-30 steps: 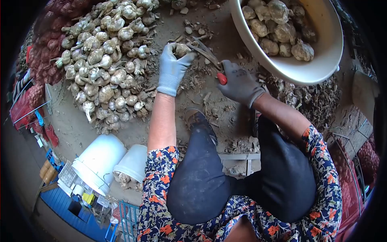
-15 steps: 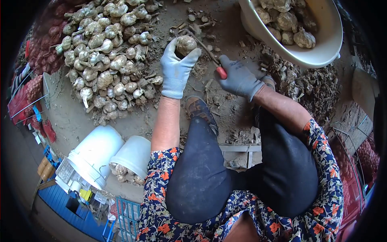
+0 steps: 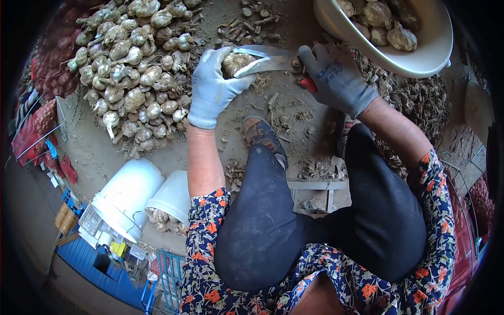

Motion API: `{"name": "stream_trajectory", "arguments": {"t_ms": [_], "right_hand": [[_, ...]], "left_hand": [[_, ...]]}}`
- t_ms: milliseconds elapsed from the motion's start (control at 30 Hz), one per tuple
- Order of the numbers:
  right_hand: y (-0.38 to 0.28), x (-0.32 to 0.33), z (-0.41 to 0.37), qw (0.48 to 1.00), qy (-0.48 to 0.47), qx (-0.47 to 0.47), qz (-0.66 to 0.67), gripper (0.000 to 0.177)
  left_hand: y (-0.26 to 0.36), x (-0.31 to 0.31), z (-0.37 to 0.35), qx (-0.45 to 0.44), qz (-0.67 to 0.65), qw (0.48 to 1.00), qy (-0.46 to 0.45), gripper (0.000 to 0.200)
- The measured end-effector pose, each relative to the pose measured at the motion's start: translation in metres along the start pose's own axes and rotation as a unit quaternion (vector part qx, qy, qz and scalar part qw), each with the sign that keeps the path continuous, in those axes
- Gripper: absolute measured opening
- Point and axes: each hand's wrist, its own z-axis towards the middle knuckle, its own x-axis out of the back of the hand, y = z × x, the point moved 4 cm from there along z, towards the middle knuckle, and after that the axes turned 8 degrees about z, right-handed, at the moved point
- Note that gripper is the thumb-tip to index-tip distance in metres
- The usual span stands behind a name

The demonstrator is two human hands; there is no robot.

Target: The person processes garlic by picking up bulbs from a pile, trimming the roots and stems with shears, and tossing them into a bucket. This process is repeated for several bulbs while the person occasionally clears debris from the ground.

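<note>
At the upper left of the frame I see red mesh sacks (image 3: 50, 73), and just right of them a big pile of garlic (image 3: 142, 79) spreads over the floor. Below it, at the lower left, lie a large white bucket (image 3: 128, 191) and a smaller bucket (image 3: 170, 194), both tipped over.

Right of the pile, at the upper centre, the left hand (image 3: 210, 79) has its gloved fingers curled around one garlic bulb (image 3: 233, 64), the thumb beneath it. Half a second ago the shears (image 3: 270, 64) show me only a thin, edge-on profile slanting past the bulb; now they are turned and spread wide, one blade along the bulb's upper side and the other across its lower right. I read that as the bulb sitting between the blades with the cut not yet made, though I cannot tell whether both edges touch it.

Further right, the right hand (image 3: 336, 76) has shifted outward, the back of its glove turned up to me. Its fingers are wrapped around the red-gripped handles; how far those stand apart I cannot tell. At the upper right, a pale basin (image 3: 428, 65) holds more bulbs, above a heap of dry husks (image 3: 422, 105).
</note>
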Motion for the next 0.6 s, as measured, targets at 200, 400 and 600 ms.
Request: {"name": "stream_trajectory", "arguments": {"t_ms": [200, 400, 600], "right_hand": [[0.0, -0.015, -0.01, 0.997, -0.055, 0.022, 0.054, 0.039], [0.003, -0.036, -0.027, 0.97, -0.125, -0.082, 0.194, 0.034], [-0.003, -0.024, -0.033, 0.958, -0.155, -0.136, 0.198, 0.03]], "left_hand": [[0.003, -0.008, -0.004, -0.001, -0.026, 0.997, -0.071, 0.062], [-0.015, -0.038, -0.016, 0.172, -0.225, 0.953, -0.111, 0.06], [-0.009, -0.047, -0.009, 0.13, -0.061, 0.98, -0.134, 0.061]]}}
